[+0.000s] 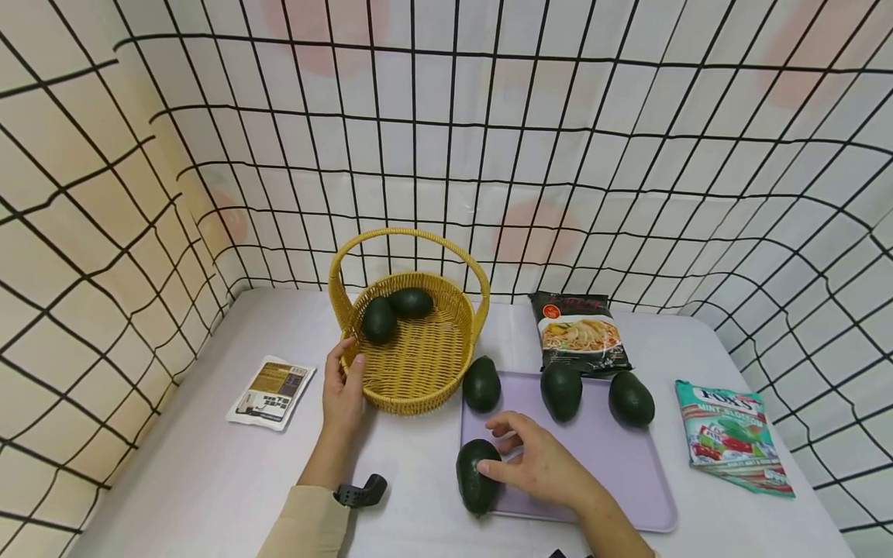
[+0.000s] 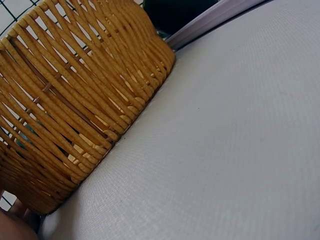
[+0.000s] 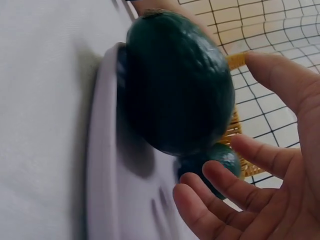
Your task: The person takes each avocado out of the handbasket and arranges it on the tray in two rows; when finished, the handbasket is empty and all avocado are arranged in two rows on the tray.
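My left hand (image 1: 342, 399) holds the left side of a round yellow wicker basket (image 1: 418, 403), thumb at its rim. Two dark green avocados (image 1: 379, 320) lie inside, under the tall arched handle. In the left wrist view the woven wall (image 2: 85, 85) fills the upper left, with only a bit of the hand at the lower corner. Spread and loosely bent, the fingers of my right hand (image 1: 540, 465) are beside an avocado (image 1: 477, 484) at the near left corner of a lilac tray (image 1: 600, 473). The right wrist view shows that avocado (image 3: 175, 85) over the tray's rim, palm facing it.
Along the tray's far side sit three more avocados (image 1: 561, 391). Behind them lies a black noodle packet (image 1: 579, 333); a teal candy bag (image 1: 732, 438) is at the right. A small white-and-brown pouch (image 1: 272, 393) rests left of the basket. Black wire mesh (image 1: 432, 116) encloses the table's back and sides.
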`<state>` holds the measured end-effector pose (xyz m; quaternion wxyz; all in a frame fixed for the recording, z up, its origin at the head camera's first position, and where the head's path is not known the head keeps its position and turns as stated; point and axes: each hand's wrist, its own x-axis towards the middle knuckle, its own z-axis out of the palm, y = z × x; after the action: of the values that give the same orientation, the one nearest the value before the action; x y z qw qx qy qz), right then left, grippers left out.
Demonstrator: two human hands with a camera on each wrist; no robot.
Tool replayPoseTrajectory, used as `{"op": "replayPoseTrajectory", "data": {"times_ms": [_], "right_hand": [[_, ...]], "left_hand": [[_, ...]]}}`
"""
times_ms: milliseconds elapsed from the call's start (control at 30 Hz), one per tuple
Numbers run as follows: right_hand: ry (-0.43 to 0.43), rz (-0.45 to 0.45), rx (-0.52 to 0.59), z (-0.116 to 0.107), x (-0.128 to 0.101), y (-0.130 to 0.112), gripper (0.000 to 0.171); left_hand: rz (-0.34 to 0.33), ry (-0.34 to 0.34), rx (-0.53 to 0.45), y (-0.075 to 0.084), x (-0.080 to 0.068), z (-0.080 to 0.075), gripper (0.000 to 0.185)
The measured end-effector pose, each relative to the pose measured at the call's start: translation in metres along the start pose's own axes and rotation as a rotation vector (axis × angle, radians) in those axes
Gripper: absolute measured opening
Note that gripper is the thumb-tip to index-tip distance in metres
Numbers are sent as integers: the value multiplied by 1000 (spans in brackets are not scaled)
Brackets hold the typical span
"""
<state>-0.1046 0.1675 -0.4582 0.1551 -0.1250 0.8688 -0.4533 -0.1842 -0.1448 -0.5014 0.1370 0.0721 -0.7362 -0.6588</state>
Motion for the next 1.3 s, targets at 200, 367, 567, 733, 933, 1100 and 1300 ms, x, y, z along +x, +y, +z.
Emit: {"op": "replayPoseTrajectory", "data": {"times_ms": [200, 367, 567, 733, 933, 1100, 1300], "right_hand": [[70, -16, -13, -6, 0, -6, 51], [129, -81, 18, -13, 2, -21, 47], [168, -179, -9, -19, 15, -47, 35], [151, -254, -4, -20, 29, -73, 30], [113, -292, -12, -15, 46, -101, 30], [111, -280, -10, -6, 66, -119, 30], [176, -226, 10, 7, 102, -130, 30]], "left_hand": [[-9, 5, 11, -6, 2, 0, 43], [3, 11, -12, -6, 4, 1, 42], [-1, 7, -11, -6, 4, 1, 42], [-13, 2, -13, -7, 3, 0, 42], [-22, -7, -29, -7, 3, 0, 44], [-22, 2, -35, -7, 3, 0, 43], [-5, 2, -19, -7, 3, 1, 43]]}}
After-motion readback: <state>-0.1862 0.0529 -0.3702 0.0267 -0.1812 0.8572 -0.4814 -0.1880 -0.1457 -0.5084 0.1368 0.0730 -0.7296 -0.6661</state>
